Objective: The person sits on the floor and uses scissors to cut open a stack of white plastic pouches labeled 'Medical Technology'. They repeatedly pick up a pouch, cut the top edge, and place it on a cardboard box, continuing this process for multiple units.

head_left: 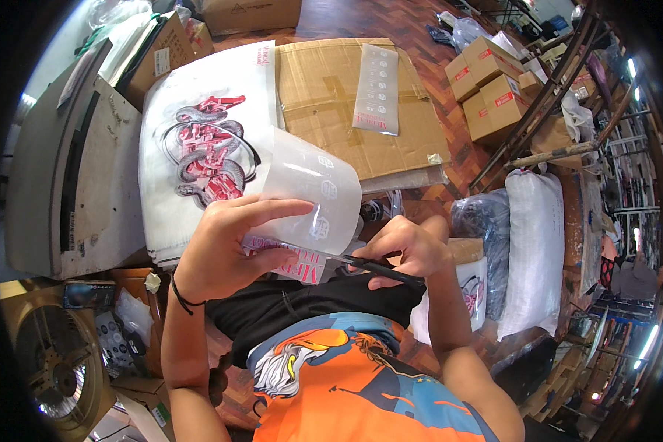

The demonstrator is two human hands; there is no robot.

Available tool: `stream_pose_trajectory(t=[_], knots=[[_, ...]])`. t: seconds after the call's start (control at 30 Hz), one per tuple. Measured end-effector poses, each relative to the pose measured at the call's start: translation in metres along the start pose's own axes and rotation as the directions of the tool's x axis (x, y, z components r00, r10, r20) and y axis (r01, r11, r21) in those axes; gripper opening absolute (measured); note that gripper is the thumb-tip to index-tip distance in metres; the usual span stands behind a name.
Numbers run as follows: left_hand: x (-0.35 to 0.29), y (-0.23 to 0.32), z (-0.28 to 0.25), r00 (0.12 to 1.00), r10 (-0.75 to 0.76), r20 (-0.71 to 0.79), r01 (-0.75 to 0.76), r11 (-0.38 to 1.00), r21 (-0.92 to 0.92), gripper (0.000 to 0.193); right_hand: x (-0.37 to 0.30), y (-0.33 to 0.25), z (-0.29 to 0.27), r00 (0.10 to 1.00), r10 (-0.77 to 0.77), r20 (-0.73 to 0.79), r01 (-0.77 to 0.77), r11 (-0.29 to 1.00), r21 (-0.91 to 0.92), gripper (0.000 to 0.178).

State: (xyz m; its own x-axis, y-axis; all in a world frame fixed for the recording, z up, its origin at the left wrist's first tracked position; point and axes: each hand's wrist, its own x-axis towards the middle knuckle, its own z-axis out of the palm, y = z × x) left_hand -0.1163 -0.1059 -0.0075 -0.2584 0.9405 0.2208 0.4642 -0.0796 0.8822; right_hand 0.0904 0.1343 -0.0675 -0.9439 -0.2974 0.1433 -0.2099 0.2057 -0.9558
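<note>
My left hand [225, 232] pinches a curled translucent film sheet [313, 180], thumb below and fingers stretched along its upper side. White marks and red lettering are printed on the film. Black-handled scissors [383, 270] are in my right hand [412, 247], their blades pointing left at the film's near part, close to my left thumb. How far apart the blades are, I cannot tell. Beyond my hands lies a stack of white sheets [158, 147] with a red and grey snake print. A separate film strip [379, 81] rests on the flattened cardboard [309, 88] to its right.
A grey boxy machine [110, 177] stands at the left, above a round fan [55, 368]. Small brown cartons [493, 110] are piled at the far right. A white wrapped bundle [534, 250] and a dark plastic-wrapped bundle [482, 243] stand right of my right arm.
</note>
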Motion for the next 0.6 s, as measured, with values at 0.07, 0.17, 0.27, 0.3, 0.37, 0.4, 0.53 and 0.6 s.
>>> stream_pose_trajectory(t=[0.07, 0.17, 0.27, 0.3, 0.37, 0.4, 0.53, 0.6], knots=[[-0.0009, 0.0004, -0.0012, 1.0, -0.009, -0.003, 0.009, 1.0, -0.005, 0.06, 0.002, -0.0001, 0.0006, 1.0, 0.01, 0.003, -0.01, 1.0, 0.005, 0.041], [-0.0029, 0.0036, -0.0051, 0.999, -0.048, 0.016, 0.049, 0.999, -0.02, 0.059, 0.005, -0.0012, 0.0, 1.0, 0.021, 0.015, -0.02, 0.999, -0.027, 0.04], [-0.0034, 0.0054, -0.0056, 0.999, -0.037, 0.012, 0.037, 0.999, -0.027, 0.059, 0.0046, 0.0006, 0.0009, 0.999, 0.031, 0.013, -0.031, 0.999, -0.032, 0.039], [-0.0039, 0.0047, -0.0052, 1.0, -0.028, 0.006, 0.029, 0.999, -0.026, 0.059, 0.0053, 0.0013, 0.0014, 1.0, 0.024, 0.009, -0.024, 0.999, -0.039, 0.038], [-0.0049, 0.0035, -0.0051, 1.0, -0.018, -0.004, 0.018, 1.0, -0.024, 0.059, 0.0067, 0.0021, 0.002, 1.0, 0.01, 0.002, -0.01, 0.998, -0.055, 0.038], [-0.0054, 0.003, -0.0053, 1.0, -0.016, -0.009, 0.016, 1.0, -0.023, 0.059, 0.007, 0.0018, 0.0018, 1.0, 0.017, 0.003, -0.017, 0.998, -0.067, 0.037], [-0.0065, 0.0006, -0.0057, 1.0, -0.001, -0.02, 0.0, 1.0, -0.018, 0.06, 0.0079, 0.0007, 0.0016, 0.999, 0.038, 0.006, -0.037, 0.994, -0.099, 0.037], [-0.0058, 0.001, -0.0069, 1.0, -0.012, -0.005, 0.012, 1.0, -0.012, 0.059, 0.007, -0.0002, 0.0016, 0.999, 0.048, -0.003, -0.048, 0.992, -0.114, 0.037]])
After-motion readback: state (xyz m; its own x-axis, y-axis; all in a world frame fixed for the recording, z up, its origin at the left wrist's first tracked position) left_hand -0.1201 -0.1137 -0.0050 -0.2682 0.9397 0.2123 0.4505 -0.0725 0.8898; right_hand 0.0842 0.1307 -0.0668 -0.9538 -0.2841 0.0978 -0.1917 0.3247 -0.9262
